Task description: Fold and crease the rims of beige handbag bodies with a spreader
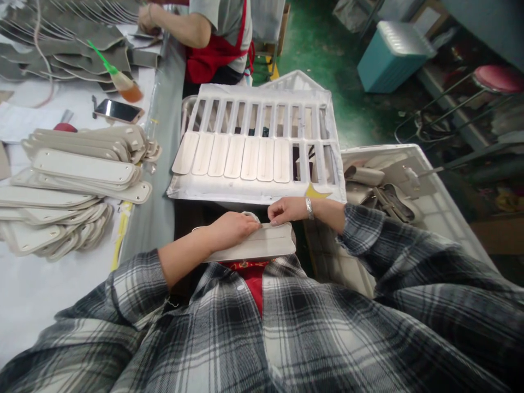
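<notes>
A long off-white leather-like panel (262,243) with rounded corners lies close to my body, over my lap. My left hand (233,229) rests over its upper edge, fingers curled onto it. At that same edge, a little to the right, my right hand (284,210) is closed in a pinch; its fingertips touch the panel, and whatever small bit lies between them is hidden. Just beyond my hands stands a white slotted rack (256,189). Several cream strips (233,156) lie side by side across its near row, leaving the slots at the right uncovered.
On the left table, several stacked off-white panels (84,165) lie near a phone (118,111) and a glue bottle (125,87). A co-worker's arm (180,27) reaches over grey pieces (73,49). At right stands a white crate (434,191) holding leather-like parts; behind is a teal bin (387,63).
</notes>
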Motion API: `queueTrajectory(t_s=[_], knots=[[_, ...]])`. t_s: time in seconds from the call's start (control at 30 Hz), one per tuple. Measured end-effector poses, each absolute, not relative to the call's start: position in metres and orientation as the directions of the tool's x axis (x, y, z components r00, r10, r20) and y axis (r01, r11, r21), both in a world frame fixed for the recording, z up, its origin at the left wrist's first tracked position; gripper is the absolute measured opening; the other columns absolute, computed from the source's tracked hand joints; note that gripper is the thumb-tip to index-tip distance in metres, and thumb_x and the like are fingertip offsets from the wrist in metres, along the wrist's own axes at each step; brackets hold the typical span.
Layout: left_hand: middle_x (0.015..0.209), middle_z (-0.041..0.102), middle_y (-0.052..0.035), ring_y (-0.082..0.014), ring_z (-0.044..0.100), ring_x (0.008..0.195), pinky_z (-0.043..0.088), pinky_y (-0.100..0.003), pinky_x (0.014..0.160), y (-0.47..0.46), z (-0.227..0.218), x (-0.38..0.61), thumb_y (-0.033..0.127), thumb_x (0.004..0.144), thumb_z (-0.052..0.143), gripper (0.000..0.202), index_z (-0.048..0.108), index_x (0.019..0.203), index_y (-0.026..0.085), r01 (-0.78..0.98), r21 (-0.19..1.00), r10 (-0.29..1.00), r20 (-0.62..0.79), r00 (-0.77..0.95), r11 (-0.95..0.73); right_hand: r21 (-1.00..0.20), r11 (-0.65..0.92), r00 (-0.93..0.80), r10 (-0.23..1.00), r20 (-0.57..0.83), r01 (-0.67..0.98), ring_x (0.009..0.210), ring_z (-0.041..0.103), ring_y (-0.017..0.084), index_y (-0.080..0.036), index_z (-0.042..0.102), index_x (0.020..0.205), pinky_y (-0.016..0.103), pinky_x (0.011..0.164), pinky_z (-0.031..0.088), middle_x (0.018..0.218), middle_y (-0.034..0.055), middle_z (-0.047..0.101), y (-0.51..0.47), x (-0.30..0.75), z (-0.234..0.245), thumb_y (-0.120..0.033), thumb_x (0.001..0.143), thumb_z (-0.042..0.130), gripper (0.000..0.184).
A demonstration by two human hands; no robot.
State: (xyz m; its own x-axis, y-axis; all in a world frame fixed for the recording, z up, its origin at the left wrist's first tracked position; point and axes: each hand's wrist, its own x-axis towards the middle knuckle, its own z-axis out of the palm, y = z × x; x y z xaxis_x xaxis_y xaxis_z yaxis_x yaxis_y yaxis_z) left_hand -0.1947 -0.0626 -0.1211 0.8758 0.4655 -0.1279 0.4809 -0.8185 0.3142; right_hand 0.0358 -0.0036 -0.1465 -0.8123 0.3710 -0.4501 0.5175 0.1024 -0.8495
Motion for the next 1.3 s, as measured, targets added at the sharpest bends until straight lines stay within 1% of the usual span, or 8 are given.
queueTrajectory(t_s=[0.1,0.2,0.37,0.67,0.77,0.9,1.1,1.3], knots=[[0.096,0.068,-0.0052,-0.0176,0.064,0.087,0.046,-0.024,0.071,-0.063,-0.123,-0.195,0.016,0.088,0.042,0.025,0.061,0.104,0.016,0.467,0.292,0.451,-0.125,0.884,-0.835,-0.873,0.034,-0.843,0.283,-0.458,0.486,0.056,0.043,0.007,-0.014,0.053,0.077,0.02,0.053,0.034,0.061,-0.0052,0.049,-0.001,0.03,-0.154,-0.045,0.07,0.065,0.033],[0.097,0.067,-0.0068,-0.019,0.063,0.087,0.046,-0.026,0.071,-0.064,-0.123,-0.199,0.017,0.089,0.041,0.027,0.06,0.107,0.015,0.468,0.293,0.444,-0.147,0.884,-0.834,-0.877,0.019,-0.848,0.266,-0.459,0.48,0.053,0.04,0.006,-0.015,0.051,0.076,0.019,0.05,0.031,0.058,-0.0065,0.047,-0.001,0.024,-0.156,-0.047,0.071,0.066,0.036],[0.106,0.067,-0.004,-0.0163,0.063,0.094,0.046,-0.023,0.079,-0.063,-0.122,-0.219,0.022,0.09,0.039,0.03,0.06,0.112,0.022,0.497,0.428,0.497,-0.121,0.859,-0.755,-0.881,0.018,-0.856,0.248,-0.454,0.472,0.052,0.036,0.005,-0.015,0.05,0.074,0.019,0.048,0.026,0.057,-0.0076,0.044,0.001,0.01,-0.157,-0.049,0.071,0.066,0.038],[0.101,0.07,-0.0013,-0.0148,0.065,0.091,0.047,-0.022,0.081,-0.055,-0.122,-0.253,0.023,0.088,0.043,0.028,0.066,0.104,0.023,0.453,0.546,0.473,-0.113,0.874,-0.705,-0.905,-0.057,-0.896,0.13,-0.425,0.421,0.053,0.035,0.005,-0.015,0.047,0.071,0.02,0.05,0.027,0.058,-0.0075,0.04,0.007,-0.029,-0.162,-0.057,0.068,0.068,0.047],[0.103,0.07,-0.0015,-0.0144,0.065,0.092,0.047,-0.022,0.082,-0.056,-0.124,-0.265,0.02,0.086,0.045,0.029,0.066,0.106,0.023,0.456,0.559,0.499,-0.085,0.862,-0.693,-0.897,-0.1,-0.892,0.103,-0.44,0.431,0.051,0.033,0.005,-0.015,0.046,0.07,0.019,0.048,0.025,0.056,-0.0079,0.04,0.008,-0.04,-0.163,-0.058,0.067,0.069,0.049],[0.108,0.069,-0.0023,-0.0148,0.065,0.093,0.049,-0.023,0.083,-0.061,-0.126,-0.28,0.021,0.087,0.045,0.029,0.066,0.107,0.023,0.477,0.53,0.535,-0.052,0.843,-0.701,-0.902,-0.128,-0.899,0.107,-0.426,0.412,0.05,0.034,0.004,-0.015,0.046,0.07,0.018,0.048,0.026,0.056,-0.008,0.041,0.008,-0.054,-0.163,-0.055,0.068,0.07,0.046],[0.116,0.066,-0.0068,-0.0168,0.065,0.098,0.052,-0.026,0.084,-0.074,-0.127,-0.309,0.026,0.09,0.042,0.032,0.065,0.111,0.02,0.509,0.537,0.593,-0.019,0.805,-0.673,-0.913,-0.054,-0.907,0.108,-0.408,0.404,0.05,0.034,0.004,-0.015,0.047,0.068,0.018,0.048,0.025,0.053,-0.0087,0.04,0.009,-0.081,-0.16,-0.047,0.07,0.07,0.039],[0.115,0.067,-0.0052,-0.0155,0.064,0.1,0.05,-0.027,0.091,-0.085,-0.13,-0.34,0.027,0.089,0.044,0.031,0.067,0.108,0.021,0.567,0.563,0.677,-0.019,0.736,-0.601,-0.918,0.057,-0.914,0.128,-0.384,0.394,0.05,0.035,0.005,-0.016,0.047,0.067,0.019,0.048,0.027,0.054,-0.0082,0.041,0.008,-0.123,-0.161,-0.04,0.07,0.067,0.032]])
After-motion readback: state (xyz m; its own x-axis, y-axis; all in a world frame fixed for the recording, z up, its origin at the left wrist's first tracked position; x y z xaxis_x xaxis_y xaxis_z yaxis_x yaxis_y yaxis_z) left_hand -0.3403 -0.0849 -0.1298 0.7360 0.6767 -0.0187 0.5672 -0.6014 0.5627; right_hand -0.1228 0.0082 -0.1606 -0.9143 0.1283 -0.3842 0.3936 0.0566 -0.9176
